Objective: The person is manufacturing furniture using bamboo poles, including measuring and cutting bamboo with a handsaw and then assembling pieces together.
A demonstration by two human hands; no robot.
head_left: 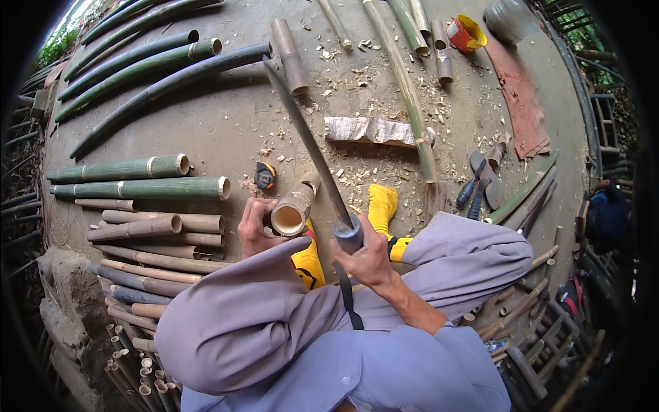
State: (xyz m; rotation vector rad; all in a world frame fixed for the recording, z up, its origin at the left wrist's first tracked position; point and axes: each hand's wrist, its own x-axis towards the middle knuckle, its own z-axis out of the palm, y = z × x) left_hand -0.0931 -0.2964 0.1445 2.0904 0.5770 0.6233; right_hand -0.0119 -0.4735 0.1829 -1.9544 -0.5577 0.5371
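My left hand is closed around the side of a short bamboo piece, whose hollow cut end faces up toward me. Beside it, my right hand grips the grey handle of a long machete. The dark blade slants up and away to the left, its tip near the far bamboo poles. A dark strap hangs from the handle over my lap. Below the bamboo piece and to its right are my feet in yellow socks. The blade passes just right of the bamboo piece, apart from its rim.
Green bamboo poles and cut brown lengths lie at left. A tape measure sits ahead of my left hand. A split log, a long bamboo pole and wood chips lie ahead. Dark-handled tools rest at right; a red-yellow container stands farther off.
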